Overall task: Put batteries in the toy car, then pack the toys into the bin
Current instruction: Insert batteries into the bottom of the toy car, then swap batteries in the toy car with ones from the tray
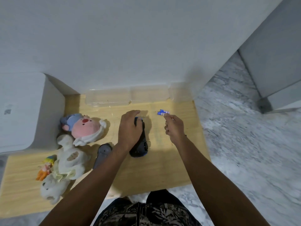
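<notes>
A dark toy car (pixel 141 144) with blue trim lies upside down in the middle of the wooden table (pixel 162 168). My left hand (pixel 129 129) rests on top of it and grips its far half. To the right, my right hand (pixel 174 126) pinches the near end of a small blue-and-white pack of batteries (pixel 162 112) lying on the table. A grey cover piece (pixel 102 154) lies left of the car. A clear plastic bin (pixel 130 95) stands at the back against the wall.
On the left lie a pink plush with a blue cap (pixel 84 128), a white plush (pixel 65 165) and a small orange-and-yellow figurine (pixel 45 167). A white appliance (pixel 24 111) stands at the far left. The table's right edge drops to a marble floor (pixel 244 144).
</notes>
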